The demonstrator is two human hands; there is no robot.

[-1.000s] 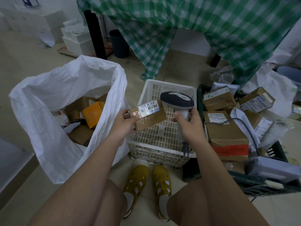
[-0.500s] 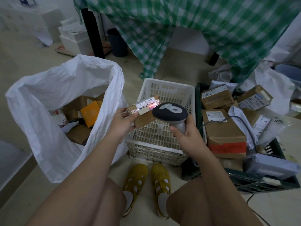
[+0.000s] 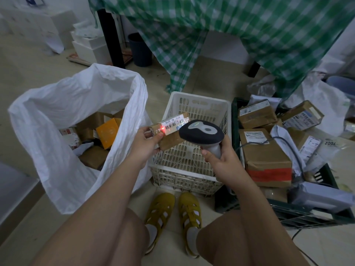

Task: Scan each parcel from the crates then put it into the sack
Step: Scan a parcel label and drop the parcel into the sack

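My left hand (image 3: 146,141) grips a small brown cardboard parcel (image 3: 171,139) by its left end, above the white crate (image 3: 194,104). A white barcode label runs along the parcel's top, and a red scanner dot glows on its left part. My right hand (image 3: 221,160) holds the grey handle of a barcode scanner (image 3: 200,133), its dark head right beside the parcel's right end. The open white sack (image 3: 63,104) stands to the left with several boxes inside, one of them orange (image 3: 107,131). The dark green crate (image 3: 315,217) on the right is heaped with parcels.
The scanner's cable (image 3: 288,148) trails over the parcels in the green crate. A green checked cloth (image 3: 230,35) hangs over a table behind the crates. My yellow shoes (image 3: 172,214) sit just in front of the white crate. White boxes (image 3: 88,45) and a dark bin (image 3: 139,49) stand at the back left.
The scanner head has dropped and swung left from facing up to pointing at the parcel's label. The red light has moved along the label to its left part.
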